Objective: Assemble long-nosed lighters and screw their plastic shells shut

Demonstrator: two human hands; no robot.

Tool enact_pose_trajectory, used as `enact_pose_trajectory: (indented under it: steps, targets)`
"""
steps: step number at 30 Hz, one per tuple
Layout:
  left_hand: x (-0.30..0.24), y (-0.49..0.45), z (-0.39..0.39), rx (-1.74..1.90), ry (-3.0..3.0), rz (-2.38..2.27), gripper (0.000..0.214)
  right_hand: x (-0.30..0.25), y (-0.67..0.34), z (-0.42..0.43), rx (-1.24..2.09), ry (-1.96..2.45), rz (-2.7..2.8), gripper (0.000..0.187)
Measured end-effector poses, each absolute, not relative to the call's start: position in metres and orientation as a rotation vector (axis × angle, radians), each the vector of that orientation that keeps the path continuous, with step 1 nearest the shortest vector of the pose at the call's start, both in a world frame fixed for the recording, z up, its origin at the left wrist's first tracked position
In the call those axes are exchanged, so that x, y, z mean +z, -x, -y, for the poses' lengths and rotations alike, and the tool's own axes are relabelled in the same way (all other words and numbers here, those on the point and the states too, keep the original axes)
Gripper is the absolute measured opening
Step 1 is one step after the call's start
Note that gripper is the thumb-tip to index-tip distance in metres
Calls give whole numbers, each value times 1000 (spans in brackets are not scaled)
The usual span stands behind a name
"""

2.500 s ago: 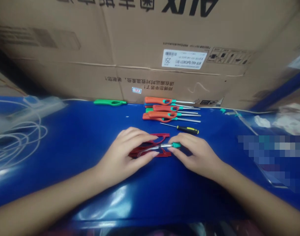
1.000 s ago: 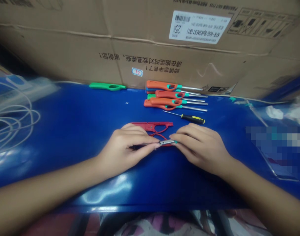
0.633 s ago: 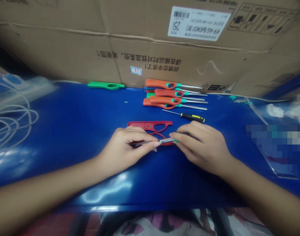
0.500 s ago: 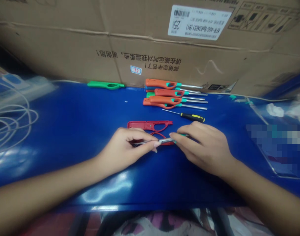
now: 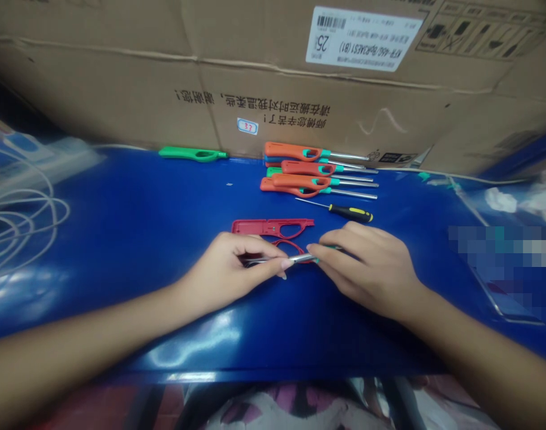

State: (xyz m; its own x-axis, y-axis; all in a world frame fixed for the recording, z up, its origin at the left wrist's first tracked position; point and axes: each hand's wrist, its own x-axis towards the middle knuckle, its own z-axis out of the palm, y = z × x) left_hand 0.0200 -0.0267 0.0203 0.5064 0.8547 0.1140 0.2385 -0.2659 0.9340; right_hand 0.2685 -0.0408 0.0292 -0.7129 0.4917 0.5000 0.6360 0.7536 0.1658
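Fingertips of both hands on one thin metal tube [image 5: 301,258], low over the middle of the blue table [image 5: 120,227], lengthwise from 9 to 3 o'clock.

Left hand [image 5: 230,266] curled shut, thumb and forefinger pinching the 9 o'clock end. Right hand [image 5: 369,269] closed in the same sort of pinch on the 3 o'clock end, beside a sliver of green collar.

At 12 o'clock from the tube, a red shell half [image 5: 273,227] flat on the table, open side up, apart from both hands. Between the two, a second red piece [image 5: 287,245], only its curved loop showing.

Hard to make out:
- 9 o'clock end of the tube, buried in the left fingers, with something thin and dark alongside.
- Rest of the second red piece, covered by fingers; contact with the tube not clear.
- Pile of orange lighters [image 5: 300,176] further off at 12 o'clock, overlapping, lower ones half hidden, count uncertain.
- Pixelated patch at 3 o'clock, unreadable.
- Cardboard box [image 5: 120,89] at the far edge, cut off at the top.
- White cable coil [image 5: 22,221] at 9 o'clock, cut off by the frame.

Clear enough: screwdriver [image 5: 349,212] at 1 o'clock from the tube, green lighter [image 5: 192,154] at 11 o'clock by the box.
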Motion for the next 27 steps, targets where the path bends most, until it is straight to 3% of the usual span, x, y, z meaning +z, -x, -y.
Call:
enact_pose_trajectory:
  steps: [11, 27]
  targets:
    - [15, -16, 30, 1015, -2272, -863, 12, 26, -267, 41, -251, 957, 2487, 13]
    - [21, -14, 32, 865, -2674, -816, 8, 31, -262, 47, -79, 994, 2621, 22]
